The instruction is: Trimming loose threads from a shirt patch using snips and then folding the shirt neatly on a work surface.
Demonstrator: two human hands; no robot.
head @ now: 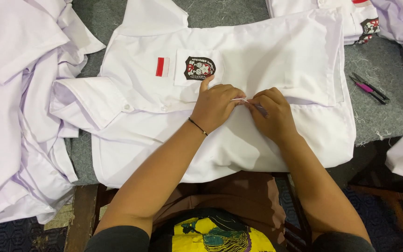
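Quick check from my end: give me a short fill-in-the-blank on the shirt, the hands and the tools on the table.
1. Both hands, left hand and right hand, rest on a ____ shirt.
2. The flag patch beside the shirt's crest badge is red and ____.
3. The left wrist wears a thin ____ band.
4. The pink-handled tool lies on the grey table to the ____ of the shirt.

Missing words: white; white; black; right

Both hands rest on white shirt [257, 56], laid flat on grey worktop [374, 116]. Left hand [215, 105] pinches fabric; right hand [274, 114] holds small tool (type unclear). Pink-handled snips [368, 87] lie nearby.
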